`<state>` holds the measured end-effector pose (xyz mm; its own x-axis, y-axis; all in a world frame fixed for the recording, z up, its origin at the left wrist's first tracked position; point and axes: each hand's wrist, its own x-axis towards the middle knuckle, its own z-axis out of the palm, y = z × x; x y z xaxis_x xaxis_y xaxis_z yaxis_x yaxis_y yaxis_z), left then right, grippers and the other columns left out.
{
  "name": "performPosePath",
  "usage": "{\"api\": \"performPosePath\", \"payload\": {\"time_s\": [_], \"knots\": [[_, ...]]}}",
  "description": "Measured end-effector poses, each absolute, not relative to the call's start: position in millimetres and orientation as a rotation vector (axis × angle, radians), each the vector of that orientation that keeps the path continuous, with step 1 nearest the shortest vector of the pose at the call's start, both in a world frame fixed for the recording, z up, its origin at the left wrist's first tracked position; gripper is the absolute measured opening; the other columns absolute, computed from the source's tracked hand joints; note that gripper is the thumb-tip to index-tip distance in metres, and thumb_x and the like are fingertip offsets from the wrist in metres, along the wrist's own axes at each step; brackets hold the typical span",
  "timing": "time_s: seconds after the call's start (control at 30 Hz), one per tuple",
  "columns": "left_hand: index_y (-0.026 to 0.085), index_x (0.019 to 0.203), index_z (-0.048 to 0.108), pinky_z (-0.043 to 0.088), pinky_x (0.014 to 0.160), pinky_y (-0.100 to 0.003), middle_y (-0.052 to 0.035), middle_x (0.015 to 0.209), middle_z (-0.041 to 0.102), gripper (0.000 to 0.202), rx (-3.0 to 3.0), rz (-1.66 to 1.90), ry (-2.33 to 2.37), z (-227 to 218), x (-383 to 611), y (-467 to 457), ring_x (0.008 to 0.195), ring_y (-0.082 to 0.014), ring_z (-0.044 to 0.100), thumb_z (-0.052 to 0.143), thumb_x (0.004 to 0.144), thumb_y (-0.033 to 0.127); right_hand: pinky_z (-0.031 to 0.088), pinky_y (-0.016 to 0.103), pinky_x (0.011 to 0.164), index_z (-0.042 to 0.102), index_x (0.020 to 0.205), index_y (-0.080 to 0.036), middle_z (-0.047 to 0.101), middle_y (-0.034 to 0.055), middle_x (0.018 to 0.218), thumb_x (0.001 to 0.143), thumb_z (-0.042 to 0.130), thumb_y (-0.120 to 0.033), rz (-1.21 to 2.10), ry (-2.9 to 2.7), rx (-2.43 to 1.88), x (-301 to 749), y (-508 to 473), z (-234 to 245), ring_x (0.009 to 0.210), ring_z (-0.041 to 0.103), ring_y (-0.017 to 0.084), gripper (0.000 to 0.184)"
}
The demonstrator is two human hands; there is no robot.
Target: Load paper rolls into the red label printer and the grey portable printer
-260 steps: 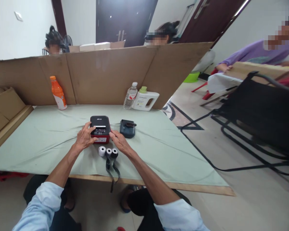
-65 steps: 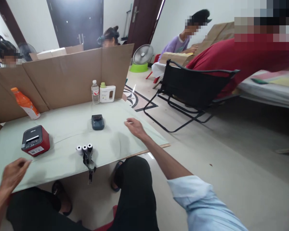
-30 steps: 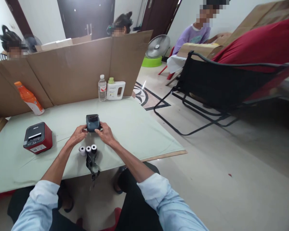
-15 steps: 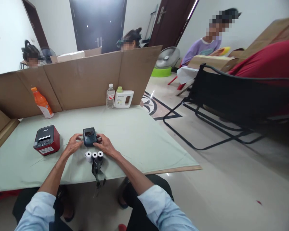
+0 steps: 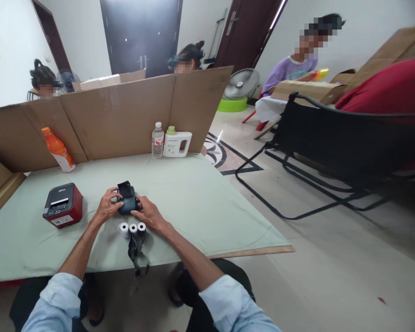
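A small dark portable printer rests on the table, its black lid raised at the back. My left hand grips its left side, with the fingers near the lid's edge. On the right side, my right hand has its fingers closed against the body. Close in front of the printer stand three white paper rolls with a dark strip hanging from them over the table edge. Farther left sits a larger red and black printer.
Across the back of the pale green tabletop runs a cardboard screen. Before it stand an orange bottle, a clear water bottle and a white jug. A black folding chair is at right. Several people sit beyond.
The small printer's lid has swung up. My left hand has shifted onto the printer's left side, while my right hand stays at the other side. The view has moved slightly.
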<state>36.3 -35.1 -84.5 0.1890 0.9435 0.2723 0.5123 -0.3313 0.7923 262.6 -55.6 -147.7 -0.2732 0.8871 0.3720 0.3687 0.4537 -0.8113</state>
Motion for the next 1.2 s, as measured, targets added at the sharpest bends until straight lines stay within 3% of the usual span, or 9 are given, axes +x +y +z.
{"api": "performPosePath", "payload": {"time_s": [0.2,0.37,0.5,0.73,0.93,1.2], "knots": [[0.021,0.117,0.069,0.06,0.076,-0.032,-0.012,0.137,0.064,0.046,1.852,1.08,1.399,-80.1,39.9,-30.2,0.12,-0.0286,0.064,0.074,0.071,0.02,0.058,0.046,0.092,0.054,0.145,-0.021,0.062,0.0117,0.125,0.087,0.074,-0.032,0.776,-1.808,-1.082,266.0,-56.2,-137.1,0.098,0.067,0.026,0.062],[0.022,0.103,0.081,0.059,0.096,-0.042,-0.0113,0.145,0.058,0.03,2.134,0.946,1.345,-84.4,36.6,-31.1,0.128,-0.0285,0.061,0.064,0.079,0.015,0.05,0.05,0.111,0.058,0.145,-0.028,0.059,0.0112,0.139,0.087,0.069,-0.017,0.474,-1.875,-0.976,269.1,-52.4,-123.5,0.129,0.056,0.029,0.061],[0.022,0.102,0.083,0.051,0.112,-0.048,-0.0114,0.144,0.058,0.034,2.279,0.948,1.297,-87.5,32.9,-31.4,0.131,-0.0274,0.058,0.06,0.08,0.01,0.051,0.05,0.109,0.068,0.136,-0.027,0.062,0.0103,0.139,0.083,0.064,-0.004,0.314,-1.97,-0.862,265.2,-50.4,-123.0,0.127,0.056,0.028,0.058],[0.022,0.116,0.076,0.061,0.093,-0.045,-0.0124,0.152,0.05,0.041,2.216,0.787,1.329,-77.2,32.1,-33.3,0.137,-0.0321,0.053,0.06,0.079,0.014,0.058,0.046,0.099,0.079,0.116,-0.026,0.07,0.0097,0.127,0.084,0.066,-0.005,0.149,-2.08,-0.866,263.1,-53.6,-129.1,0.113,0.062,0.028,0.04],[0.022,0.133,0.07,0.057,0.101,-0.046,-0.0137,0.157,0.046,0.05,2.27,0.684,1.265,-71.8,27.3,-29.5,0.14,-0.0329,0.049,0.06,0.084,0.019,0.059,0.044,0.095,0.08,0.114,-0.025,0.071,0.0099,0.128,0.083,0.067,-0.005,0.094,-2.108,-0.859,265.2,-53.2,-133.6,0.111,0.062,0.028,0.039],[0.022,0.144,0.062,0.059,0.094,-0.039,-0.0151,0.161,0.042,0.056,2.235,0.671,1.191,-74.9,18.4,-27.3,0.144,-0.0347,0.046,0.065,0.088,0.029,0.058,0.044,0.096,0.078,0.115,-0.026,0.07,0.0093,0.128,0.084,0.068,-0.006,0.05,-2.103,-0.863,265.5,-54.9,-134.8,0.111,0.061,0.027,0.038]]}}
